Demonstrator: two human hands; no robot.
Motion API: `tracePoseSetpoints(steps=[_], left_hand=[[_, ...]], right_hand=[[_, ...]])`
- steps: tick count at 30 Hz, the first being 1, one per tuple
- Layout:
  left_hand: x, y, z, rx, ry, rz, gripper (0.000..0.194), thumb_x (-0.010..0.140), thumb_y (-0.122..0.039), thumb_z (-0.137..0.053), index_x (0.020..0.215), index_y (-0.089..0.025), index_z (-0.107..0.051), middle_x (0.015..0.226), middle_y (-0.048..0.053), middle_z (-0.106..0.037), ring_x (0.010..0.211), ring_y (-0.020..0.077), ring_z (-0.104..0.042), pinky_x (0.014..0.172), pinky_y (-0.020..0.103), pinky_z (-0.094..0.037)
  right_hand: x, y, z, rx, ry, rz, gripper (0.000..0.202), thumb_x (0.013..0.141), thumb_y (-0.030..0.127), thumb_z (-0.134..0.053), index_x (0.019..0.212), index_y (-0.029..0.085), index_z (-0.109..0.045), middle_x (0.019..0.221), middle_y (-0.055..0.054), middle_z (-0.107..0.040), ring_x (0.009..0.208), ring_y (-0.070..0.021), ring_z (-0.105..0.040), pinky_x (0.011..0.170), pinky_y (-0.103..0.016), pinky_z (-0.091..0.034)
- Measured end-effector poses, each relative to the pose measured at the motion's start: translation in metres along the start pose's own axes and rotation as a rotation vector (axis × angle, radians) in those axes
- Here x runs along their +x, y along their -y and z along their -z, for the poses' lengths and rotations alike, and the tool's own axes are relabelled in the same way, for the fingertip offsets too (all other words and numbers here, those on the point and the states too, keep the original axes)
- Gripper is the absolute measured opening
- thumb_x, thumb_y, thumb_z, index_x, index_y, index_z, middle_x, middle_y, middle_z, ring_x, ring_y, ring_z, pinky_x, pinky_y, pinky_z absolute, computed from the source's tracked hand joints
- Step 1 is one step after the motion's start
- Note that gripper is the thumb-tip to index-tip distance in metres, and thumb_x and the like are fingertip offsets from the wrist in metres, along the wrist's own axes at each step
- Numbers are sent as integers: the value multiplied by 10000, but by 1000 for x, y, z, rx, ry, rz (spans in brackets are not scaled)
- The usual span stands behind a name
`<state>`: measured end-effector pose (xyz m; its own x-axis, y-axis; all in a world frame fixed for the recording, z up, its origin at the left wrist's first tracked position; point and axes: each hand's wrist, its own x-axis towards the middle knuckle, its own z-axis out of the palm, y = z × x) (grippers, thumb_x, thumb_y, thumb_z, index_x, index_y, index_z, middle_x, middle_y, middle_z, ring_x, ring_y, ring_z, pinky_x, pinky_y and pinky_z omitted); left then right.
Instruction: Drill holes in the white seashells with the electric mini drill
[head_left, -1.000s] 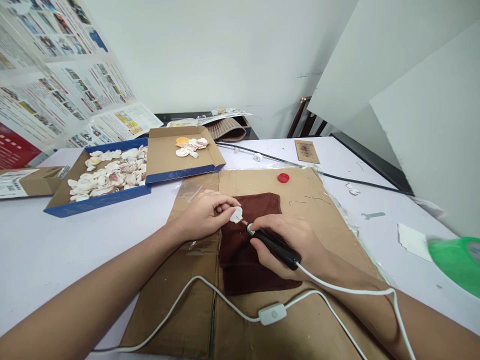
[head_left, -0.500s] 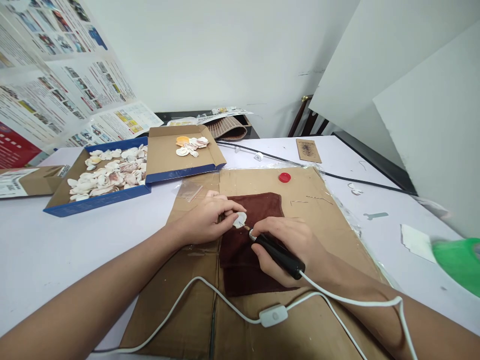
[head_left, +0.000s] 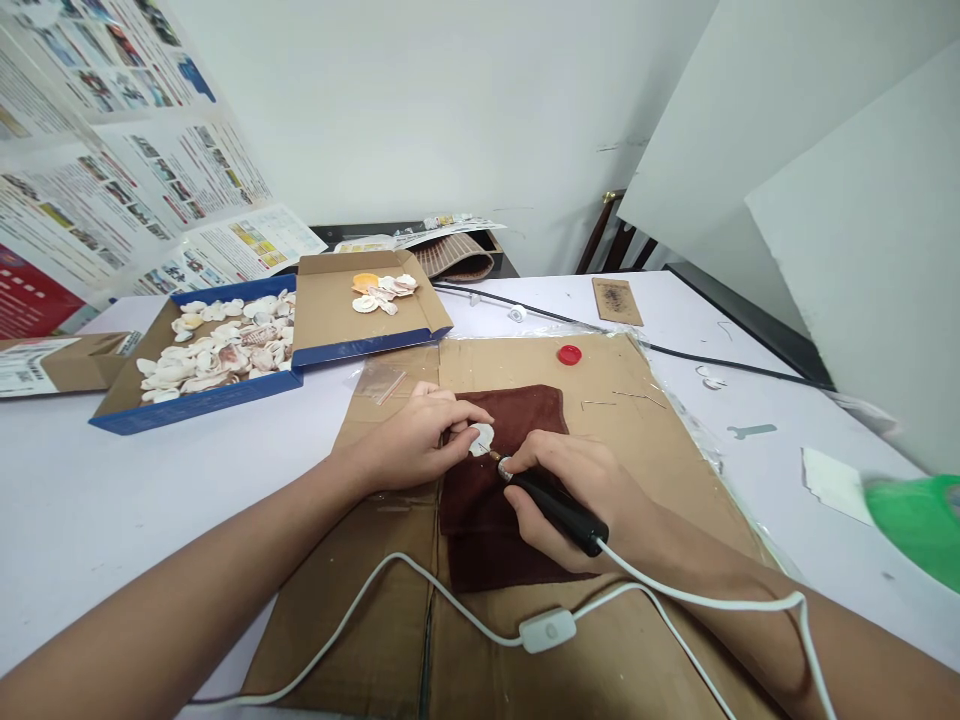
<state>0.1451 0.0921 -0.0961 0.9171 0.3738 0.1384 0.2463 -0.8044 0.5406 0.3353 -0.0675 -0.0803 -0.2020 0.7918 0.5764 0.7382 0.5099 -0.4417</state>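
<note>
My left hand point(head_left: 429, 440) pinches a small white shell point(head_left: 481, 439) between thumb and fingers, over a folded dark-brown cloth point(head_left: 517, 405). In my right hand point(head_left: 581, 480) is a slim black mini electric drill point(head_left: 559, 512), gripped like a pen. Its brass-coloured nose and thin bit point at the shell's face. Whether the bit touches or has entered the shell is too small to tell. A white cord leaves the drill's rear, and an inline switch point(head_left: 547, 630) lies on the cardboard point(head_left: 360, 620) in front of me.
A blue-edged box point(head_left: 195, 403) of shells stands at left, with several more shells point(head_left: 382, 292) on its open lid. Around the mat lie a red cap point(head_left: 569, 355), thin metal pins point(head_left: 637, 398), a small wrench point(head_left: 752, 432) and a brown block point(head_left: 617, 301). A green object point(head_left: 915, 530) sits at right.
Almost nothing differs. The drill and my right hand have shifted very slightly; my left hand still holds the shell in the same place.
</note>
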Motion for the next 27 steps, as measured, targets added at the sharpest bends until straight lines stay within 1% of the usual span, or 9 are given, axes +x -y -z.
tracePoseSetpoints(steps=[4,6,10,11,15,16,19,21,27], left_hand=[[2,-4,2,-27,39,26,338,1068,-343,-475,1220,-249,-761,851,10,-767,836,216,-681,1013,438,-447],[3,-6,3,-33,56,47,338,1077,-368,-467,1194,-252,-761,846,13,-766,858,229,-686,997,439,-446],[3,-9,4,-47,53,71,338,1084,-349,-455,1173,-251,-767,1034,43,-810,1023,259,-707,1017,434,-444],[3,-9,4,-57,49,71,348,1091,-345,-442,1171,-251,-768,1047,44,-813,1040,260,-707,1025,432,-445],[3,-11,4,-97,50,85,393,1118,-379,-401,1186,-251,-766,893,30,-798,980,258,-710,1018,432,-463],[3,-11,3,-102,46,87,392,1118,-385,-406,1195,-249,-765,917,34,-804,988,259,-710,1017,433,-468],[2,-11,2,-104,28,89,374,1116,-379,-425,1213,-246,-760,1100,52,-823,1053,259,-714,1030,429,-479],[2,-10,1,-105,25,88,367,1118,-373,-428,1220,-246,-756,1166,53,-821,1084,257,-721,1036,421,-486],[1,-8,-2,-60,12,61,340,1109,-333,-434,1209,-246,-747,1163,48,-821,1079,252,-734,1039,414,-489]], right_hand=[[0,-2,-2,10,32,-20,105,924,235,-697,957,234,-598,748,36,-713,586,-109,-627,564,-221,-472],[0,-3,-4,6,31,-39,124,937,258,-721,946,235,-599,743,35,-719,584,-109,-634,566,-220,-476],[1,-4,-5,7,-11,-65,125,940,222,-708,938,240,-585,733,37,-729,555,-101,-633,547,-210,-465],[1,-3,-4,5,-13,-64,128,941,222,-703,930,242,-578,729,35,-730,549,-103,-635,542,-212,-463],[2,-1,-2,3,8,-70,128,944,223,-678,913,247,-556,704,26,-729,538,-118,-650,536,-218,-472],[2,-1,-2,6,11,-82,125,944,224,-673,916,247,-554,699,26,-730,532,-118,-650,530,-215,-471],[1,-1,-2,20,28,-114,110,942,231,-669,935,245,-560,685,28,-728,516,-114,-646,521,-207,-463],[1,-2,-2,26,36,-118,105,940,234,-669,948,242,-565,675,31,-724,507,-112,-640,518,-207,-458],[1,-4,-3,60,38,-130,118,926,212,-662,937,252,-551,712,28,-735,510,-110,-626,531,-218,-460]])
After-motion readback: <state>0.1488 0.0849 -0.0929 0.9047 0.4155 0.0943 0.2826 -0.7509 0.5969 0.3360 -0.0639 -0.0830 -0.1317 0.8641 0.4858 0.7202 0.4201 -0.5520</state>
